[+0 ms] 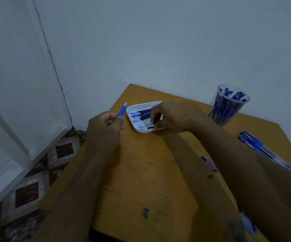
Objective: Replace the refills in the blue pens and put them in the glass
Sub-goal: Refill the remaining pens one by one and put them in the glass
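Now picking a fresh refill from the tray

Over on the left, the person's left hand [106, 125] is curled round a blue pen barrel [122, 110], holding it up off the wooden table [141, 172] with its pale end pointing away, toward the wall. Just to the right of it sits a white tray [141, 131] with dark refills [144, 114] lying side by side in it. The right hand [169, 117] reaches into that tray from the right, fingertips bent down and pinching at one of the refills near the tray's near edge; whether it has actually lifted clear I cannot tell. Further right, near the wall, stands the glass [228, 105], already well stocked with blue pens. Nearer the person, a loose bundle of blue pens [263, 149] lies on the table's right side, and a single pen part [209, 164] lies just beside the right forearm.

By the look of it, the step in hand is fetching a new refill for the barrel held in the left hand. Next, I would judge, the refill must be lifted out cleanly, brought across, lined up with the barrel's open end and slid in straight, since the thin tube may bend if pushed at an angle
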